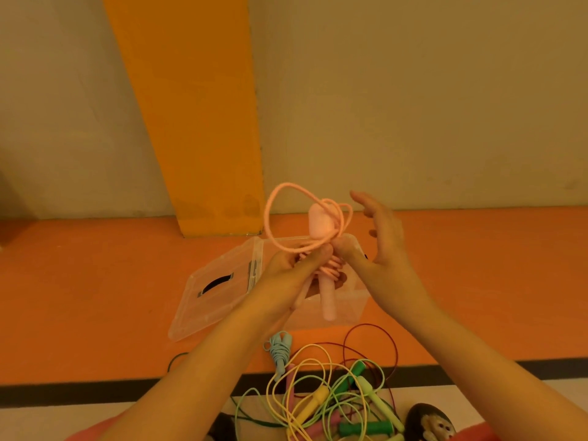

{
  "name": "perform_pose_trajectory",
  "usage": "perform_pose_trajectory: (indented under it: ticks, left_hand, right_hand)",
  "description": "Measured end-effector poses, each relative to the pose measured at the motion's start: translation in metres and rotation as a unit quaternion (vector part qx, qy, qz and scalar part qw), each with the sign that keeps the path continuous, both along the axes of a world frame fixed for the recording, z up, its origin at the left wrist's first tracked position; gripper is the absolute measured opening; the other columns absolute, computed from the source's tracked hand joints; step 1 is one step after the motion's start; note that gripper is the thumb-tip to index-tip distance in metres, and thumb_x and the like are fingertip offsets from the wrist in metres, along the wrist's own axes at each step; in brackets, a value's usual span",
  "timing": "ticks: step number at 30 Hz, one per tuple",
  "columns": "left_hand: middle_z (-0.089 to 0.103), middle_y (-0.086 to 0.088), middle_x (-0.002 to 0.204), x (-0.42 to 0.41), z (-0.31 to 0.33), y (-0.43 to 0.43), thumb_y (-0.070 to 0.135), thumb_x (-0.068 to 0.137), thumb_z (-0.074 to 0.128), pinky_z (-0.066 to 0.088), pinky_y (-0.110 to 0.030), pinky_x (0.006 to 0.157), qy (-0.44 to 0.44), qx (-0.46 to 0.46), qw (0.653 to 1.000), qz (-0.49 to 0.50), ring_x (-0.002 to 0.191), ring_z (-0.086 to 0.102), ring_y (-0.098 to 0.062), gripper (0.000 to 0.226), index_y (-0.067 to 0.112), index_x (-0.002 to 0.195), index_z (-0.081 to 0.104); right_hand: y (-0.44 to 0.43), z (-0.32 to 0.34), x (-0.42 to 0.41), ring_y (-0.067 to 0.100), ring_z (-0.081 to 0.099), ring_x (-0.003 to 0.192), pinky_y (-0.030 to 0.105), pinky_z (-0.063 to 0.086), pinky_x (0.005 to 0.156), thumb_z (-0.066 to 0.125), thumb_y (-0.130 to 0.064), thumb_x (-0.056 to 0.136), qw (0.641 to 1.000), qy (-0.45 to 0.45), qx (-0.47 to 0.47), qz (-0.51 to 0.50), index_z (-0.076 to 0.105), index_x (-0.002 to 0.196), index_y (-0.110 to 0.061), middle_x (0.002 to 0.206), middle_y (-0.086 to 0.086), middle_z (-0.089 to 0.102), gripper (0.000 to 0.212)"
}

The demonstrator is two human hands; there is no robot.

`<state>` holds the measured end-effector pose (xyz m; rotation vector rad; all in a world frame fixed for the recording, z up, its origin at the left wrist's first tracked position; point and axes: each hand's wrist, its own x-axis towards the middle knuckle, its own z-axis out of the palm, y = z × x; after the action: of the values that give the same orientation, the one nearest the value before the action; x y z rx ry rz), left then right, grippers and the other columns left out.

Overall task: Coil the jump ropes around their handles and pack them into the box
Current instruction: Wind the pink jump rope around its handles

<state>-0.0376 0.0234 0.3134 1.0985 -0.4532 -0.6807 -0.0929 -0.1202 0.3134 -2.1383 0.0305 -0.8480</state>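
Risk: left hand (pixel 286 268) grips pink handles (pixel 327 297), right hand (pixel 381 240) fingers spread, so slack top loops of pink rope (pixel 269 218) may slip off.

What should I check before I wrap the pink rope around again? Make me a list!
1. Left hand grips the pink handles firmly: ok.
2. Right hand free to catch the loose loop: ok, its fingers are straight.
3. Pink rope fully coiled: not ok, big loose loops stand above the handles.
4. Box open: ok, the lid lies beside it.
5. Room inside the box: cannot tell, the hands hide it.
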Motion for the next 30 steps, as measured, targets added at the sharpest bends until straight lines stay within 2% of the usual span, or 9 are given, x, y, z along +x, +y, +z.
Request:
perform_pose_trajectory:
  ticks: [3,6,8,11,13,17,20,25,30]
  left_hand:
    - [0.068,-0.015,0.097,0.002,-0.002,-0.002,0.022,0.084,0.061,0.059,-0.032,0.078,0.002,0.025,1.0,0.002,0.084,0.067,-0.024,0.024,0.011,0.104,0.064]
    - [0.068,-0.015,0.095,0.004,-0.003,-0.002,0.028,0.078,0.063,0.059,-0.031,0.078,-0.002,0.052,0.999,0.011,0.085,0.066,-0.025,0.036,0.008,0.108,0.063]
    - [0.068,-0.016,0.094,0.006,-0.004,-0.001,0.028,0.079,0.063,0.059,-0.03,0.077,0.0,0.069,0.998,0.013,0.085,0.066,-0.027,0.041,0.004,0.112,0.061]
    - [0.069,-0.014,0.09,0.005,-0.004,0.0,0.027,0.082,0.061,0.059,-0.03,0.074,-0.015,0.085,0.996,-0.005,0.084,0.065,-0.03,0.035,0.004,0.108,0.063]
    - [0.069,-0.013,0.089,0.005,-0.003,0.002,0.028,0.081,0.062,0.059,-0.03,0.074,-0.03,0.091,0.995,-0.014,0.084,0.065,-0.03,0.033,0.005,0.105,0.064]
    - [0.069,-0.016,0.091,0.003,-0.004,0.004,0.013,0.093,0.057,0.059,-0.029,0.073,-0.049,0.119,0.991,-0.021,0.082,0.066,-0.028,0.024,0.002,0.114,0.061]
    - [0.067,-0.022,0.095,0.0,-0.005,0.003,0.006,0.096,0.052,0.059,-0.031,0.075,-0.061,0.14,0.988,-0.025,0.084,0.065,-0.03,0.019,0.004,0.111,0.063]
    - [0.066,-0.027,0.108,0.0,-0.006,0.0,0.015,0.096,0.055,0.059,-0.034,0.079,-0.072,0.154,0.985,-0.033,0.09,0.066,-0.035,0.023,0.002,0.113,0.064]
    - [0.068,-0.022,0.102,0.0,-0.006,0.0,0.015,0.093,0.059,0.06,-0.033,0.076,-0.09,0.166,0.982,-0.019,0.091,0.068,-0.034,0.016,0.006,0.104,0.067]
  right_hand:
    - [-0.003,0.0,0.005,0.015,0.032,0.132,0.014,0.02,0.108,0.052,-0.044,0.085,0.995,-0.045,-0.092,-0.007,0.044,0.135,-0.025,0.144,0.001,0.042,0.055]
    - [-0.009,0.002,0.008,0.012,0.033,0.127,0.008,0.018,0.106,0.054,-0.046,0.083,0.993,-0.046,-0.111,0.004,0.05,0.129,-0.023,0.135,-0.007,0.046,0.052]
    - [-0.012,0.005,0.008,0.013,0.034,0.128,0.012,0.02,0.106,0.055,-0.051,0.079,0.992,-0.037,-0.119,0.011,0.052,0.126,-0.026,0.131,-0.01,0.049,0.054]
    - [-0.013,0.008,0.007,0.017,0.038,0.127,0.029,0.032,0.103,0.058,-0.054,0.076,0.987,-0.04,-0.158,0.0,0.061,0.123,-0.019,0.126,-0.005,0.058,0.059]
    - [-0.012,0.01,0.005,0.019,0.042,0.125,0.034,0.035,0.101,0.06,-0.055,0.076,0.98,-0.052,-0.191,-0.008,0.063,0.12,-0.017,0.122,-0.004,0.061,0.059]
    - [-0.006,0.01,0.003,0.021,0.045,0.124,0.036,0.033,0.1,0.059,-0.056,0.076,0.966,-0.069,-0.25,-0.008,0.063,0.121,-0.017,0.121,-0.003,0.062,0.06]
    - [-0.003,0.011,0.001,0.022,0.044,0.124,0.04,0.033,0.099,0.061,-0.055,0.075,0.961,-0.078,-0.266,0.006,0.059,0.126,-0.017,0.123,-0.001,0.062,0.063]
    - [0.005,0.012,-0.002,0.02,0.042,0.127,0.039,0.032,0.098,0.062,-0.058,0.072,0.947,-0.09,-0.307,0.016,0.052,0.131,-0.017,0.126,0.001,0.06,0.072]
    - [0.009,0.012,-0.003,0.018,0.043,0.126,0.036,0.032,0.097,0.061,-0.058,0.072,0.944,-0.097,-0.314,0.02,0.041,0.135,-0.019,0.126,0.002,0.061,0.077]
